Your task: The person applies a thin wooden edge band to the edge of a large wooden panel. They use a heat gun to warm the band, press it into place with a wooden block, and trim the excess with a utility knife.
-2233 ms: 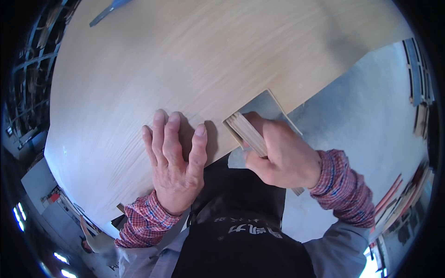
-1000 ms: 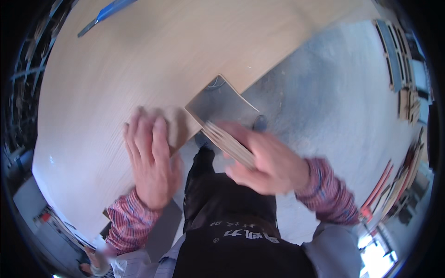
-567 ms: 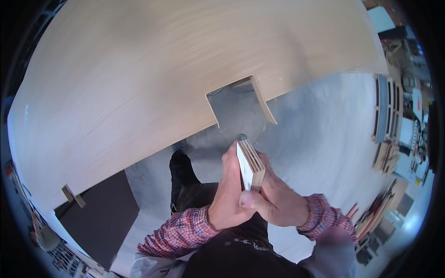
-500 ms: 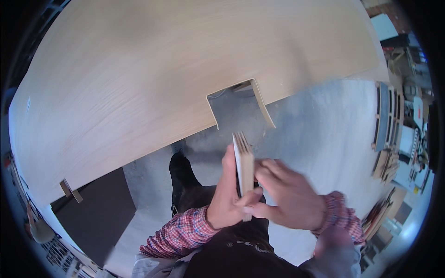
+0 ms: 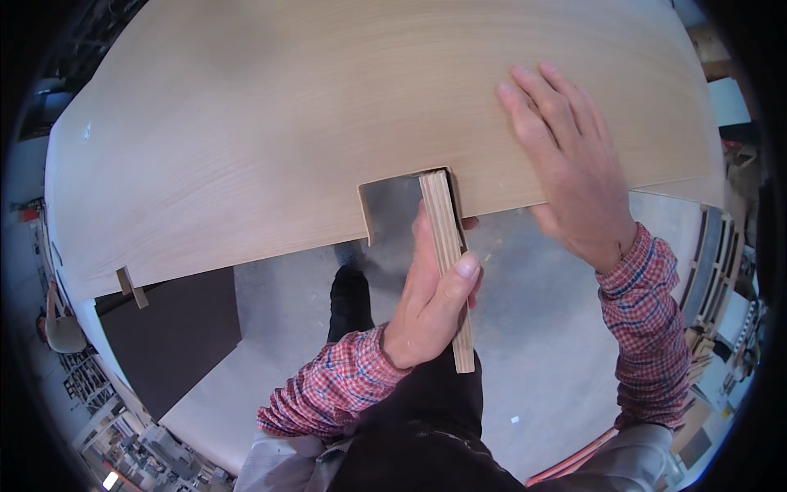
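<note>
1. The left hand (image 5: 430, 307) gripped a narrow pale plywood strip (image 5: 447, 262), fingers wrapped shut around it.
2. The strip's far end sat inside the rectangular notch (image 5: 393, 209) in the large light wooden panel (image 5: 270, 139).
3. The right hand (image 5: 570, 168) lay flat, fingers spread, on the panel beside the notch.

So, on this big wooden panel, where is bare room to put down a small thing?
The wooden panel is bare across its whole left and middle, from the far edge down to the notch. It is crowded only at the notch, where the left hand holds a plywood strip against its right side, and beside it, where the right hand lies flat.
</note>
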`<action>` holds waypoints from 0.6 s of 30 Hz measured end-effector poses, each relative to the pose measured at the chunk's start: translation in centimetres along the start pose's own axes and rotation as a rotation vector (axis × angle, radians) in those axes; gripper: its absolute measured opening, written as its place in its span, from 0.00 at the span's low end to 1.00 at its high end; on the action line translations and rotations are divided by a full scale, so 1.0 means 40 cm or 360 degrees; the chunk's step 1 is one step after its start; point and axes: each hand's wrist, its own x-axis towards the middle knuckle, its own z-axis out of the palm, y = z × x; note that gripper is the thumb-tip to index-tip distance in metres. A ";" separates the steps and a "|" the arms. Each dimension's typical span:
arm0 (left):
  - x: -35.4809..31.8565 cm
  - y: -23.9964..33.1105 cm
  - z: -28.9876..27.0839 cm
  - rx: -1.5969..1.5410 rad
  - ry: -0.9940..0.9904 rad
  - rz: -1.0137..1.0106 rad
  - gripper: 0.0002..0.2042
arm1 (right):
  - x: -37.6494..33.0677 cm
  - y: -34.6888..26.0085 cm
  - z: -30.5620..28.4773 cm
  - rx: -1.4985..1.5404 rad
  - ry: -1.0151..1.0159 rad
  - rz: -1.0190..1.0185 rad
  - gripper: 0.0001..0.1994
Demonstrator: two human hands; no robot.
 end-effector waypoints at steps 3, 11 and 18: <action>-0.005 0.014 -0.018 0.0029 -0.0063 -0.0077 0.35 | 0.002 -0.006 -0.010 0.0028 -0.0108 -0.0003 0.42; 0.008 0.028 -0.044 0.0112 -0.0203 -0.0169 0.27 | -0.003 -0.018 0.004 0.0039 -0.0082 0.0062 0.42; 0.020 0.014 -0.053 -0.0043 -0.0170 -0.0183 0.28 | 0.003 -0.025 0.003 0.0060 -0.0081 0.0073 0.39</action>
